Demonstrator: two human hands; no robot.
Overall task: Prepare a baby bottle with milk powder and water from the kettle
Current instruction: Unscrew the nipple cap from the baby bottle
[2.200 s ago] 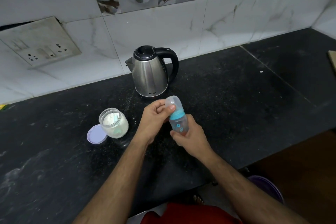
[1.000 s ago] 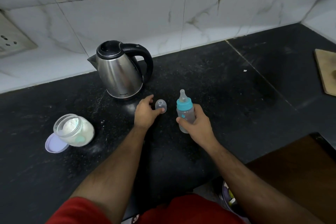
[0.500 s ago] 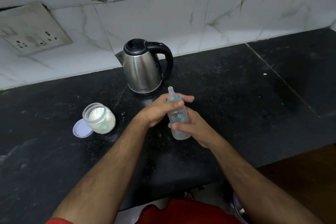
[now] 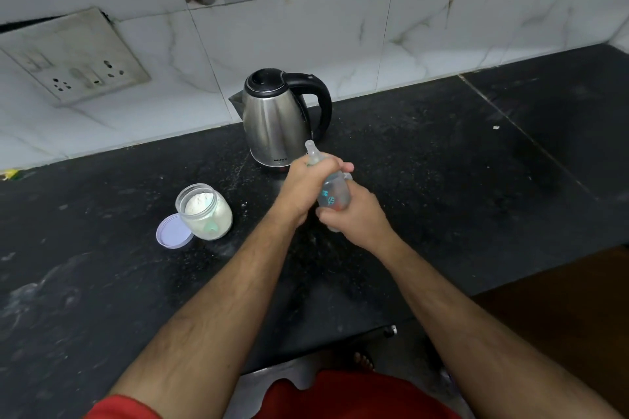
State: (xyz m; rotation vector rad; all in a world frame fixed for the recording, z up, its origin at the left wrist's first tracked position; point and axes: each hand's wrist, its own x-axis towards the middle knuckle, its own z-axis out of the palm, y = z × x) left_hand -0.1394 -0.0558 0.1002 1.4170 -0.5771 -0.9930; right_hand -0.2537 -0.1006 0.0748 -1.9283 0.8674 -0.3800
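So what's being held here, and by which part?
The baby bottle: left hand wrapped around its collar below the nipple, right hand gripping its lower body.

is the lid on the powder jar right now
No, the jar stands open and its purple lid lies on the counter beside it.

wall: white marble tiles (image 4: pixel 306 44), socket plate (image 4: pixel 73 56) | counter (image 4: pixel 442 180): black speckled stone | light: dim

Both bare forearms reach forward and converge. The left hand (image 4: pixel 308 185) is curled closed around the baby bottle's (image 4: pixel 332 196) neck — the right hand (image 4: pixel 357 214) clasps its lower body.
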